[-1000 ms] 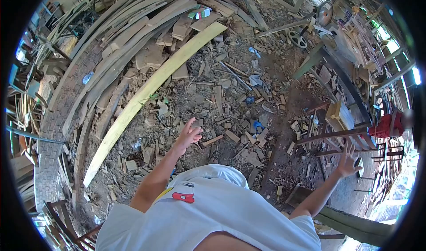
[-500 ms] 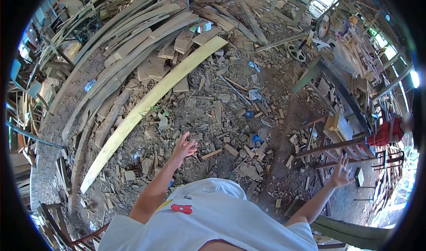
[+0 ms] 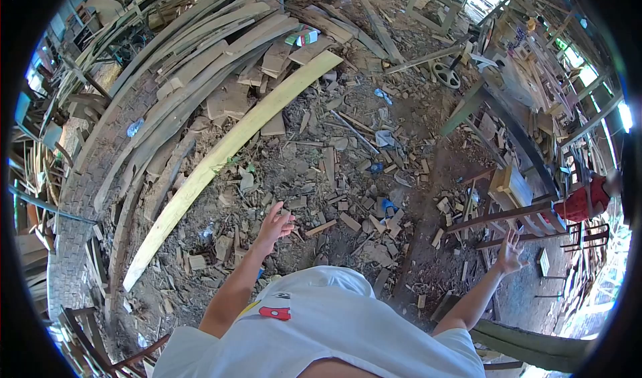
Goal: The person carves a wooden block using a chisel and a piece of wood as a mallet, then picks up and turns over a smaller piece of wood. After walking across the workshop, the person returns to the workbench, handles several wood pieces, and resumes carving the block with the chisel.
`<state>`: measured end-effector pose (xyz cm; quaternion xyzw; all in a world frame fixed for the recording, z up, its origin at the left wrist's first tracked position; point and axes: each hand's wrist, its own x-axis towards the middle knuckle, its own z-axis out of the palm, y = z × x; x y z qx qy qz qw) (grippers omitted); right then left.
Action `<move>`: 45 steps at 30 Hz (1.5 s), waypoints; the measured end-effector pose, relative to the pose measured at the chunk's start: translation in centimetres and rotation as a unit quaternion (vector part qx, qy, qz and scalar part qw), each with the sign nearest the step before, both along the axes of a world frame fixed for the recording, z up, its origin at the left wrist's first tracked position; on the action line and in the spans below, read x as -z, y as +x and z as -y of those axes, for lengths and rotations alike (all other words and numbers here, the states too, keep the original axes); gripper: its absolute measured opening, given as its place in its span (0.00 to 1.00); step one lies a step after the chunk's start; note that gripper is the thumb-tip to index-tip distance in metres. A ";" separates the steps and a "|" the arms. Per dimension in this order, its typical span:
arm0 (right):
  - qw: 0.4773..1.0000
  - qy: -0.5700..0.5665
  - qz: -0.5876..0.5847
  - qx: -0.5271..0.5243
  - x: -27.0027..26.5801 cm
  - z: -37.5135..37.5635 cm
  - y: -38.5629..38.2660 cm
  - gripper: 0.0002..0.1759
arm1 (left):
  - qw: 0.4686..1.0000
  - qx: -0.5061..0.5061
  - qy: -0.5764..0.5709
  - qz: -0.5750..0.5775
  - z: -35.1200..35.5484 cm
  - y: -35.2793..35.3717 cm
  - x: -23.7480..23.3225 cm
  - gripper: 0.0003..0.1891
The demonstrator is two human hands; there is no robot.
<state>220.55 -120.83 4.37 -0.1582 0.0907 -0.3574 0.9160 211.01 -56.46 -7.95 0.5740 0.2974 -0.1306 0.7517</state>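
My left hand [image 3: 274, 228] hangs in the air over the littered ground, its fingers apart and loosely curled, holding nothing. Off to the right, my right hand [image 3: 511, 253] is raised with fingers spread, also with nothing in it. It is nearest to a dark wooden frame [image 3: 495, 219], which looks like a piece of furniture; a gap seems to lie between them. Left of my left hand, a long pale yellow plank [image 3: 231, 144] rests on the debris, running from lower left to upper middle. Neither hand touches it.
Long weathered boards [image 3: 200, 63] are stacked at the upper left. Wood scraps [image 3: 348, 221] and blue plastic bits [image 3: 388, 207] litter the ground. A spoked wheel [image 3: 446, 75] lies at the upper right, and a red cloth [image 3: 583, 201] hangs at the right. A thick beam [image 3: 528, 346] crosses the lower right.
The view has shifted very slightly. My left hand has dropped a little, and my right hand has moved slightly left and up. Both stay empty.
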 end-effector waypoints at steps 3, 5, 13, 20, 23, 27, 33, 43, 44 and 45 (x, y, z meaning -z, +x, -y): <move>1.000 0.007 -0.012 0.013 0.1 -0.2 -0.2 0.46 | 1.000 -0.006 0.000 0.001 -0.1 0.0 0.1 0.32; 1.000 0.010 -0.018 0.020 0.5 0.0 -0.2 0.46 | 1.000 -0.010 0.000 0.002 -0.3 -0.1 0.1 0.32; 0.997 0.063 -0.040 0.038 2.2 0.2 -0.5 0.44 | 1.000 -0.022 0.005 0.011 -0.5 -1.2 0.2 0.34; 0.991 0.092 -0.095 0.023 4.5 -0.5 -0.3 0.44 | 0.999 -0.051 -0.007 -0.006 -1.0 -2.5 1.3 0.31; 0.983 0.109 -0.149 0.020 6.1 -1.4 -0.2 0.43 | 0.998 -0.062 -0.012 -0.011 -1.3 -3.2 1.6 0.30; 0.961 0.123 -0.246 -0.006 11.9 -1.2 -0.5 0.42 | 0.997 -0.061 0.004 -0.043 -1.0 -4.7 1.2 0.29; 0.869 0.120 -0.467 -0.111 23.3 -8.7 -0.4 0.31 | 0.991 -0.092 0.004 -0.096 -1.2 -8.1 3.0 0.26; 0.504 -0.294 -0.518 -0.625 32.4 -38.5 -0.8 0.18 | 0.970 -0.185 0.014 -0.159 -2.2 -18.7 2.8 0.22; 0.465 -0.365 -0.473 -0.654 30.4 -42.4 -0.5 0.21 | 0.963 -0.210 -0.004 -0.168 -2.3 -19.8 2.8 0.22; 0.407 -0.448 -0.419 -0.677 30.0 -45.6 -0.1 0.21 | 0.965 -0.210 0.019 -0.157 -2.2 -20.9 3.4 0.21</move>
